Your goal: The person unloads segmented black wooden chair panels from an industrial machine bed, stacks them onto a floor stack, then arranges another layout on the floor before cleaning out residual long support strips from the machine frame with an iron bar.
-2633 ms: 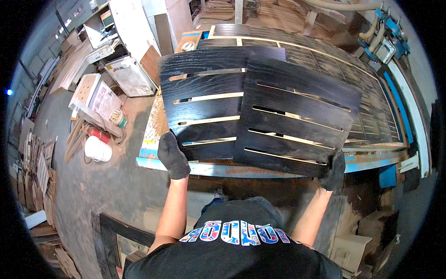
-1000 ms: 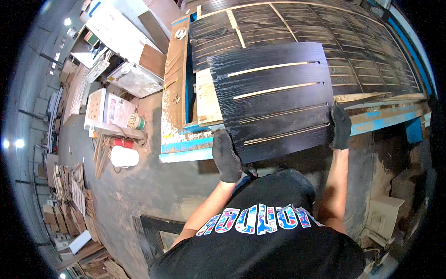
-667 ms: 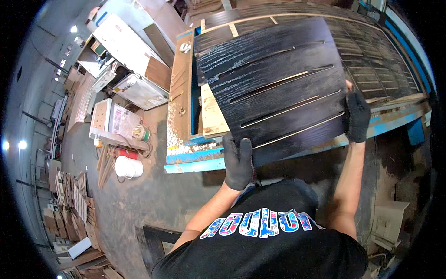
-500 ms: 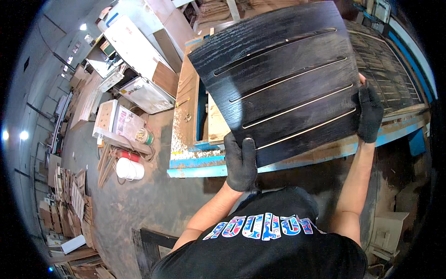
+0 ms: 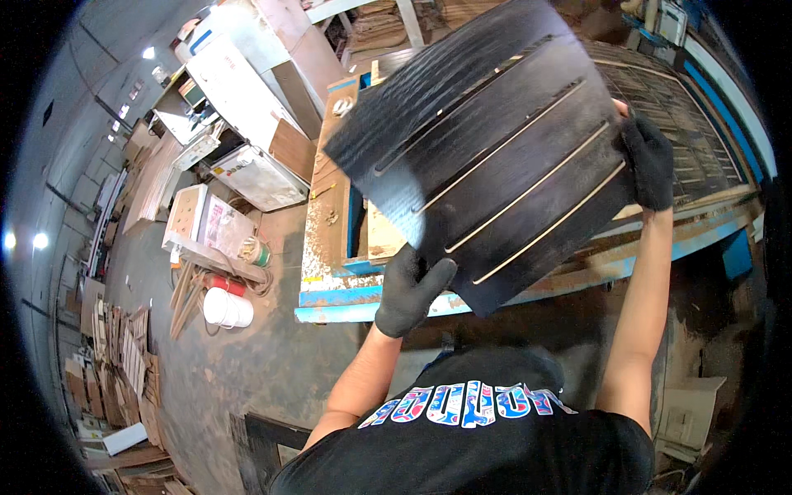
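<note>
A dark, wood-grained panel [image 5: 516, 157] with several long parallel slots is held up tilted in front of me. My left hand [image 5: 411, 289], in a dark knit glove, grips its near left edge, thumb on the face and fingers hidden behind. At the right edge my right hand [image 5: 648, 161], gloved with a bare fingertip showing, is closed on the panel. Beneath it lies a worktable [image 5: 330, 239] with blue edges, partly hidden by the panel.
More dark slatted wood [image 5: 693, 124] lies on the table's right side. On the floor at left stand a white bucket [image 5: 228, 308] and a light box-like stand [image 5: 219, 219]. Wood scraps [image 5: 124, 355] are piled farther left; a dark frame [image 5: 264, 437] lies near my left arm.
The panel has turned counterclockwise, its right side rising and its near left corner dropping. My left hand has shifted slightly left; my right hand has moved up and a little left.
</note>
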Available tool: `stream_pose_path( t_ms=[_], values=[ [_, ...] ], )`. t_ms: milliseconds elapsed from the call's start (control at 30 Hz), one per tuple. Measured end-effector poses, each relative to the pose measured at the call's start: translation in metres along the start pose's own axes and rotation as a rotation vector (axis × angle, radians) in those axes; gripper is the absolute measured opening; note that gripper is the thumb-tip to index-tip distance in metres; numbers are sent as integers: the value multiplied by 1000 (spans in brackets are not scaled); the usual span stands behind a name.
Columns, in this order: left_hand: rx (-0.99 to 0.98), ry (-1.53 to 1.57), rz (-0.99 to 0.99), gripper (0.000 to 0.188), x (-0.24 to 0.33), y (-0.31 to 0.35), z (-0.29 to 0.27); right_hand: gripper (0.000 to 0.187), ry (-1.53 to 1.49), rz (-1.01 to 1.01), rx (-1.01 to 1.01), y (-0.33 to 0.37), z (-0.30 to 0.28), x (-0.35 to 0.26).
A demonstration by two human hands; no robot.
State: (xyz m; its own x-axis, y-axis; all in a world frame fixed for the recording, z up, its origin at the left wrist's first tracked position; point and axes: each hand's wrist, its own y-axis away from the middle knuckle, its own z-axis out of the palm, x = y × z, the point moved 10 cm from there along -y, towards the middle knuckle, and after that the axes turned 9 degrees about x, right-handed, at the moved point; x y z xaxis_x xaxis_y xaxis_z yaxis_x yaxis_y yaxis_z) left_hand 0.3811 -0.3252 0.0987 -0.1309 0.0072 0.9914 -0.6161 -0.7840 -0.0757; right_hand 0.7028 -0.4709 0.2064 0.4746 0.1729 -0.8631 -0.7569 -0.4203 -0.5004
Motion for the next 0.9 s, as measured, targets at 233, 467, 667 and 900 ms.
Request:
stream_pose_path(
  t_ms=[233,467,667,900],
  values=[
    [-89,-90,184,40,-32,6,3,29,114,-34,-241,4,22,6],
    [-70,-48,16,31,-67,11,-4,26,138,-162,-264,18,35,-36],
    [-38,-183,-34,48,-92,9,-12,26,169,-160,-274,19,33,-45],
    [-51,-235,10,56,-83,11,-8,25,117,-196,-274,23,32,-50]
  ],
)
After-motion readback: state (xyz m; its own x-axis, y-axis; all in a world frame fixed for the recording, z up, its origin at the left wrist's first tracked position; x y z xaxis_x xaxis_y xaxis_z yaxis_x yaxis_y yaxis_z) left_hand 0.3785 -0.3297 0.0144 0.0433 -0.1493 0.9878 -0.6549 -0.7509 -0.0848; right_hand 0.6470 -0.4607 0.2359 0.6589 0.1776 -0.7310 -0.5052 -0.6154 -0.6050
